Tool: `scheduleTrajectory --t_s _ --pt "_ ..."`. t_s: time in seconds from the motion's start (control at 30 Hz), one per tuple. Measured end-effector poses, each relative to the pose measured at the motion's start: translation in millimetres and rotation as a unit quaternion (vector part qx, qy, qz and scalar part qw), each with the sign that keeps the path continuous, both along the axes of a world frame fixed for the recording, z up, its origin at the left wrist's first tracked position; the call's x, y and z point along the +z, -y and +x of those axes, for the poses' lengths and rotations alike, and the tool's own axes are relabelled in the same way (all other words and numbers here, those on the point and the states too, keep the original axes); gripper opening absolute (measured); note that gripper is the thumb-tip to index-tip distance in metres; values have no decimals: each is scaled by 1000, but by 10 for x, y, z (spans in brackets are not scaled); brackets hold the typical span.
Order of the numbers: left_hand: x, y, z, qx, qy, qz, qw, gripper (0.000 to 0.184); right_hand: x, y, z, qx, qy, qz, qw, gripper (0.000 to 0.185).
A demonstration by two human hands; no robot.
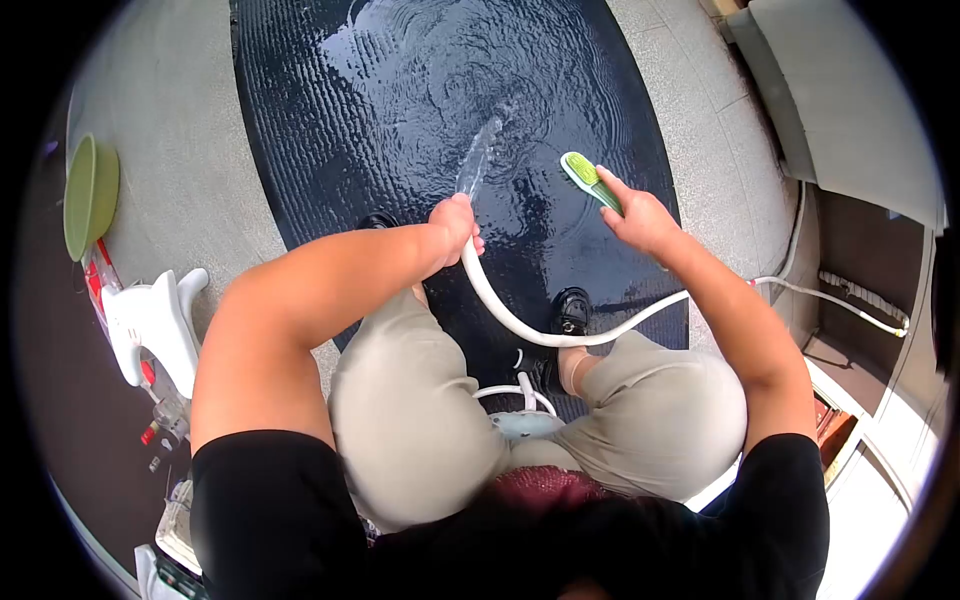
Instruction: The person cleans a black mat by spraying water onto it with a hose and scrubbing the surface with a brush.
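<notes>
Over on the far left I see a green basin (92, 198) tipped up on its side, and nearer, a white plastic piece (155, 325) with some red things just beside it, too blurred to name. Next comes the person's left hand (455, 228), out over a wet black mat (340, 130); its grip is closed around the end of a white hose (515, 325). Clear water (482, 155) streams from there toward the far side and ripples across the mat. From the left hand the hose loops near, passes by a black shoe (572, 310), then runs right beneath the right forearm and on past the mat's edge. The right hand (640, 222) is also above the mat, well apart from the left, its grip pinching the handle of a green brush (583, 172). The brush's oval head points far and left, to the right of the water, clear of the stream.
</notes>
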State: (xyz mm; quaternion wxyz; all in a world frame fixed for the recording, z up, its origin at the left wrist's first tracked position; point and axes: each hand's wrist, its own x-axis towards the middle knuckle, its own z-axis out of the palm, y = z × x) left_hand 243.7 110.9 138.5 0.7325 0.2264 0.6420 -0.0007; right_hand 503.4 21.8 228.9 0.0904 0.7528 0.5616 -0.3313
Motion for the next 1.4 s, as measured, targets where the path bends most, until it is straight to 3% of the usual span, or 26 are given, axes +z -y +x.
scheduleTrajectory --t_s 0.1,0.23,0.3,0.43,0.53,0.73,0.9,0.97,1.03,1.2,1.23,1.4 --pt "80 -225 28 36 46 2 998 26 480 329 201 -42 32 150 987 67" --pt "135 -523 120 64 105 25 992 27 1438 677 244 -182 79 182 963 66" --pt "164 -624 229 74 138 41 987 28 1802 767 226 -185 140 153 960 66" --pt "152 -644 308 93 166 38 981 26 1883 639 44 -100 154 190 964 67" --pt "-137 -548 222 98 157 18 982 26 1599 256 -445 -94 163 120 975 65" --pt "-783 -179 -59 97 128 -51 986 34 188 -223 -833 -85 127 56 987 65" --pt "-1091 -135 -207 96 119 -72 986 35 -724 -234 -827 -177 41 -14 983 70" --pt "-990 -145 -244 82 102 -79 988 34 -766 -179 -984 -285 -64 -67 954 70" --pt "-915 -93 -229 37 113 -96 988 23 -886 -4 -1119 -313 -111 -69 941 68" --pt "-1290 180 -191 56 91 -78 991 17 -1408 800 -1322 -87 -58 -8 994 64" --pt "-1334 251 -225 54 85 -43 994 19 -1477 880 -1402 -87 -45 25 995 64" --pt "-1350 267 -188 76 112 27 990 25 -1843 33 -1334 -26 32 85 996 56"
